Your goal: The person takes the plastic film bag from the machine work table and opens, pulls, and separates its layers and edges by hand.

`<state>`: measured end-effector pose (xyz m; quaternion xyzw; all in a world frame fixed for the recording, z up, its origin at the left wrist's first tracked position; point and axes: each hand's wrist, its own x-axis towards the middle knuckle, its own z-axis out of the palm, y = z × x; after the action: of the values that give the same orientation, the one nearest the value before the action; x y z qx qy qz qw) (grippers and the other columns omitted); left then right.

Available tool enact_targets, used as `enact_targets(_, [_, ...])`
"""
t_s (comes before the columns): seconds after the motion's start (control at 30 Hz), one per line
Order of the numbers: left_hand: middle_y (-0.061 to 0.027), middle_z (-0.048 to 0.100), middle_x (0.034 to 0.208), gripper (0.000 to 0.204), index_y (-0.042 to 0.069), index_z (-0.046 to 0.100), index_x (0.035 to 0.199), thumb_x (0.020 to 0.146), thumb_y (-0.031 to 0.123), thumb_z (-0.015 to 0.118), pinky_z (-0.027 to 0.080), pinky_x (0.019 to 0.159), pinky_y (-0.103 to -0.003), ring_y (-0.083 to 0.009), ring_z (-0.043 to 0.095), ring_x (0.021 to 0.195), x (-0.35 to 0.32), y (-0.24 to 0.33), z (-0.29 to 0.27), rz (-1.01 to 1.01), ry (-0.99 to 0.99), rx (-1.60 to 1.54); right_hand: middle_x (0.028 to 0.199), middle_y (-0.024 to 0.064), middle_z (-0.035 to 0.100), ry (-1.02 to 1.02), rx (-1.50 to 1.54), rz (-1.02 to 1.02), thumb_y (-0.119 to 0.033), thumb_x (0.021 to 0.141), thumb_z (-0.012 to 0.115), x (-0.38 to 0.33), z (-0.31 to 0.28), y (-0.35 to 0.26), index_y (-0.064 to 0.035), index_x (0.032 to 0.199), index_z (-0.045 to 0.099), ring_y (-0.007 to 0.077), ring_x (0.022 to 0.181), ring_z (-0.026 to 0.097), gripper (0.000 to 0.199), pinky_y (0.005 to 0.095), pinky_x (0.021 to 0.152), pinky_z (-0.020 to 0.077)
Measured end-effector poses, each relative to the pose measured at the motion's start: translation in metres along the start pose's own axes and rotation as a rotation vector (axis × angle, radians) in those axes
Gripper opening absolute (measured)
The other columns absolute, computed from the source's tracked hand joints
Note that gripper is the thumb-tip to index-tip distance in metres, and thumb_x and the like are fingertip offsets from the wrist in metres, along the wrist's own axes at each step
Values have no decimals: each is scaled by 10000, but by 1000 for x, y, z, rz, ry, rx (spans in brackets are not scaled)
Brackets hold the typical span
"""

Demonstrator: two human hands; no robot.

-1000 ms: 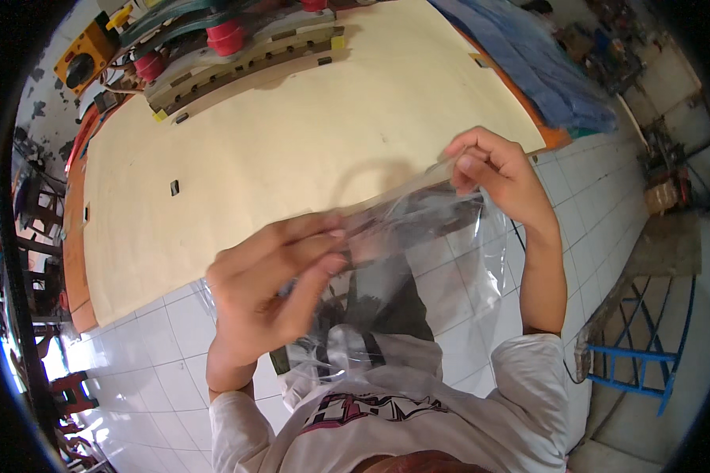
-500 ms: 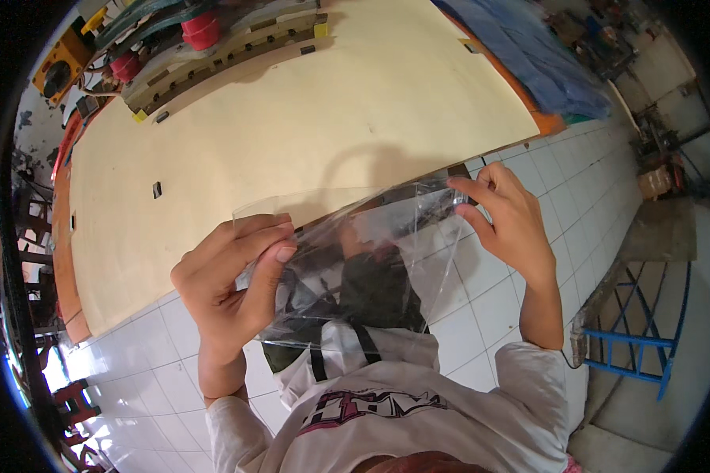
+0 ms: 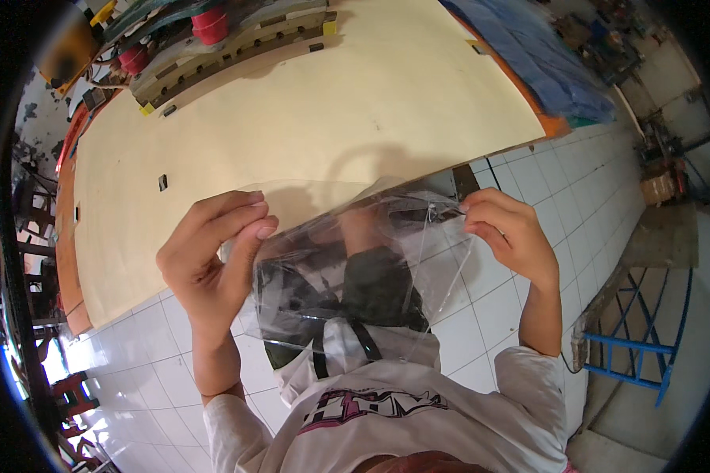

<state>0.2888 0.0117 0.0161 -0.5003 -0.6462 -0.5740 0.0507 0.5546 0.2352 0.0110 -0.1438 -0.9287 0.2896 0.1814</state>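
A clear, thin plastic sheet or bag [image 3: 339, 276] hangs between my two hands, over my lap and the table's near edge. My left hand [image 3: 217, 256] pinches its left upper edge between thumb and fingers. At the right upper corner, my right hand [image 3: 513, 232] has thumb and fingertips closed on the plastic. The film is creased and see-through, with my dark shorts and the tiled floor showing behind it. I cannot tell whether it is one layer or two.
A table [image 3: 292, 134] with a pale yellow top lies ahead, bearing a machine with a long metal bar [image 3: 237, 55] at far left. Folded blue plastic [image 3: 536, 67] lies at its right end. A blue metal rack [image 3: 631, 339] stands at right on the white-tiled floor.
My left hand has shifted slightly left and up. My right thumb and fingers, apart before, have come together on the plastic's corner, a little further right and lower.
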Motion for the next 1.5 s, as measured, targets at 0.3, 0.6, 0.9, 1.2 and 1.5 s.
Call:
enact_targets(0.3, [-153, 696, 876, 125, -55, 714, 866, 755, -29, 765, 555, 704, -271, -194, 687, 792, 8, -23, -11, 15, -94, -150, 1017, 153, 704, 190, 247, -21, 55, 856, 593, -8, 8, 33, 16, 893, 617, 168, 737, 639, 59, 266, 665, 520])
enact_targets(0.6, [-109, 711, 805, 63, -39, 664, 830, 848, 14, 693, 526, 679, -241, -133, 660, 712, -8, -39, -3, -96, -52, -21, 1006, 157, 702, 412, 471, 38, -22, 912, 596, 0, 38, 45, 18, 927, 602, 106, 798, 626, 43, 237, 706, 507])
enact_targets(0.9, [-103, 717, 816, 57, -55, 673, 845, 831, -8, 703, 554, 733, -236, -129, 698, 795, 1, -38, 2, -239, -140, -337, 948, 115, 682, 459, 212, 97, -66, 891, 634, 5, 30, 34, 14, 956, 622, 178, 852, 634, 104, 307, 785, 507])
enact_targets(1.2, [-111, 725, 854, 69, -1, 689, 864, 820, 34, 729, 555, 636, -276, -195, 710, 707, 1, -7, 20, -122, -212, -148, 1066, 84, 617, 403, -243, -263, -61, 774, 705, 43, 49, -67, -83, 1064, 678, 283, 978, 578, 292, 404, 900, 417])
enact_targets(1.5, [-98, 724, 854, 129, -4, 668, 963, 840, 15, 701, 538, 648, -258, -174, 710, 722, 3, 9, 27, -118, -142, -370, 818, -9, 610, 325, -83, -360, -89, 772, 735, 82, 67, -87, -115, 933, 681, 187, 734, 524, 171, 364, 693, 347])
